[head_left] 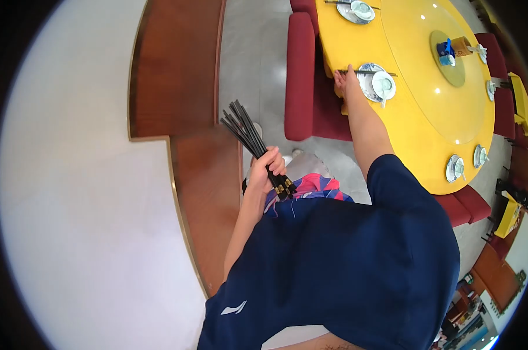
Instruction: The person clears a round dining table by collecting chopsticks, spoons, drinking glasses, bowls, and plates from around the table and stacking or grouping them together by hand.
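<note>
My left hand is closed around a bundle of black chopsticks with gold-coloured ends, held in front of my body. My right arm reaches over the yellow table to a place setting. There my right hand has its fingers closed at one end of a pair of dark chopsticks. That pair lies across a blue-and-white plate. On the plate is a white bowl holding a pale green cup, with a white spoon beside it.
A round table with a yellow cloth carries a glass turntable and several more settings, including a plate with chopsticks. A red chair stands against its near side. To the left are a wooden panel and a white surface.
</note>
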A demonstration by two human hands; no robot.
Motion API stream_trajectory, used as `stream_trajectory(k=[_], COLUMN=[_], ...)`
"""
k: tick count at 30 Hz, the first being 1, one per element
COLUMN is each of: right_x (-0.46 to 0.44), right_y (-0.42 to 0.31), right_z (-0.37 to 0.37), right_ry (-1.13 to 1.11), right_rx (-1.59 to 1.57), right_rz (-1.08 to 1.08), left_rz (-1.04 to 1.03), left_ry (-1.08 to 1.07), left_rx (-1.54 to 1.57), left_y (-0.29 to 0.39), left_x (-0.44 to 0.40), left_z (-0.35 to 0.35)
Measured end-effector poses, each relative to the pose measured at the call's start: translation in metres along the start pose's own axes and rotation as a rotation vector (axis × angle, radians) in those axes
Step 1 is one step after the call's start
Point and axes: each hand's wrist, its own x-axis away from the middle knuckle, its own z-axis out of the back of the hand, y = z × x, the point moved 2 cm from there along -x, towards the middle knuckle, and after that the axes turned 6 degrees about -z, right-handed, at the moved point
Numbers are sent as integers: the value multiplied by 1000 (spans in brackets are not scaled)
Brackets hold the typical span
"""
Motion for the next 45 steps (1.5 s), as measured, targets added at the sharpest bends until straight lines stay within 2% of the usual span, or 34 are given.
stream_trajectory(k=[2,3,5,7,9,12,15,16,17,20,22,26,28,29,31,32,33,34,35,36,38,39,40,43,45], right_x=[-26,-28,-31,23,96,218,306,316,327,335,320,286,265,252,211,185,155,107,63,32,-25,-54,-80,-148,-185], right_y=[2,2,7,15,24,47,64,67,69,71,74,49,16,-3,-44,-64,-84,-95,-104,-114,-125,-132,-134,-116,-111], right_z=[7,6,8,-13,-34,-65,-75,-75,-78,-105,-123,-169,-202,-214,-237,-251,-258,-261,-263,-269,-278,-281,-281,-281,-276], right_ry=[-33,42,61,-24,-95,-241,-235,-207,-208,-243,-206,-159,-299,-271,-171,-127,-95,-104,-132,-129,-45,-46,-42,-65,37], right_rx=[0,66,124,256,477,509,623,707,735,970,1036,1114,1267,1244,949,712,647,552,460,469,97,97,24,-191,-276], right_rz=[29,78,46,187,419,506,522,578,519,451,437,441,524,581,735,527,370,316,157,181,-36,-15,-85,-229,-91], left_rz=[56,82,80,85,160,243,334,385,373,473,541,532,578,575,531,474,453,427,460,433,512,556,592,558,516], left_ry=[-69,3,5,36,-84,-202,-326,-383,-483,-647,-610,-573,-499,-474,-426,-389,-329,-274,-221,-263,-298,-308,-404,-394,-440], left_rx=[-50,-139,-270,-410,-302,-170,-124,-138,-252,-178,-368,-504,-476,-438,-414,-429,-450,-462,-450,-445,-298,-199,-125,-129,-127], left_y=[35,62,102,136,155,150,130,126,123,117,117,155,186,203,235,252,268,283,298,310,336,347,361,417,456], left_x=[-23,-37,-69,-101,-141,-197,-224,-232,-236,-250,-274,-328,-356,-372,-399,-406,-414,-424,-437,-448,-474,-487,-503,-563,-604], left_z=[7,1,-3,-11,-13,-25,-44,-55,-65,-99,-96,-105,-107,-104,-101,-114,-117,-120,-118,-122,-123,-130,-136,-156,-171])
